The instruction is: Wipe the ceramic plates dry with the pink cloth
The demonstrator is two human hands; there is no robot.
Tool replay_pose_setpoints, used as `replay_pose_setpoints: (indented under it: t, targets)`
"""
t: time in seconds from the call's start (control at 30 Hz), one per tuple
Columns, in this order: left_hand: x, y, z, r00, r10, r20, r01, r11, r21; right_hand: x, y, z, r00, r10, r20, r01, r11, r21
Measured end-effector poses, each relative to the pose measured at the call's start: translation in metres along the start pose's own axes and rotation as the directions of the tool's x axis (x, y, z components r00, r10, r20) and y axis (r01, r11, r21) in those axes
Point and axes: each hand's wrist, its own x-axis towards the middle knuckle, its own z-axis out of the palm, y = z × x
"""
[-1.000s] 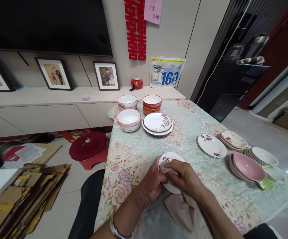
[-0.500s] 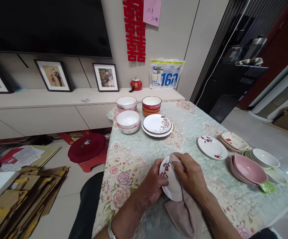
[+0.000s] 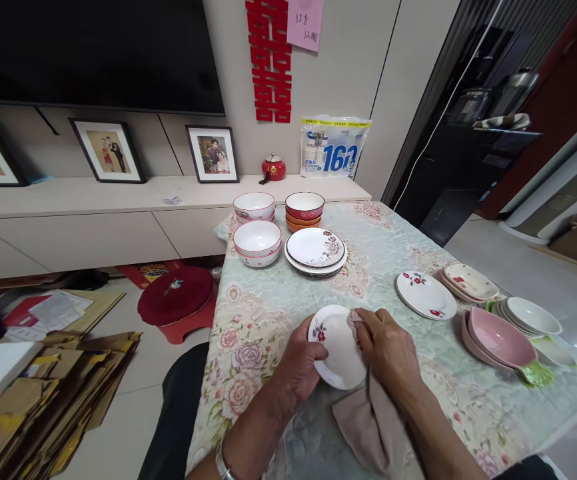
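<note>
**Left hand [image 3: 296,360] grips small round white ceramic plate [image 3: 341,353] as right hand [image 3: 386,343] holds grayish-brown fabric cloth [image 3: 371,423] to its rim**

A person wearing a silver metal bracelet [image 3: 223,463] on the left wrist holds the small round white ceramic plate, decorated with red flowers, above a surface [image 3: 273,300] covered in pale green and cream floral fabric. The left hand is closed on the plate's left edge, its thumb lying over the front near the flowers. The right hand is pinched closed on a bunched part of the grayish-brown fabric cloth at the plate's upper right edge; the rest of the cloth hangs below that hand, toward the near part of the surface. The plate is tilted, its front toward the camera.

Beyond the hands stand white round bowls with red rims [image 3: 257,240], in two stacks one behind the other. Just beside them are a stack of red and orange round bowls [image 3: 304,208] and, nearer, a pile of round white plates with dark rims [image 3: 315,248]. To the right lie round white plates with red flowers [image 3: 426,297], cream dishes with a red pattern [image 3: 470,281], pink leaf-shaped bowls with green handles [image 3: 501,337] and a stack of small white round bowls [image 3: 533,315].
</note>
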Motion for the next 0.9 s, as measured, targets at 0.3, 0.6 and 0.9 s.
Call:
replay_pose_setpoints:
  t: [0.3, 0.6, 0.9]
  targets:
    - [-0.007, 0.001, 0.004, 0.988, -0.026, 0.151, 0.017, 0.998, 0.060, -0.008, -0.025, 0.002, 0.980, -0.190, -0.053, 0.197, 0.951, 0.237]
    - [-0.006, -0.005, 0.003, 0.984, -0.048, 0.169, 0.048, 0.999, 0.001, -0.008, -0.026, -0.003, 0.964, -0.264, -0.035, 0.263, 0.928, 0.262]
    - [-0.003, 0.004, 0.003, 0.996, 0.090, 0.015, -0.089, 0.995, -0.052, -0.003, -0.012, 0.005, 0.995, 0.092, 0.025, -0.088, 0.985, -0.146]
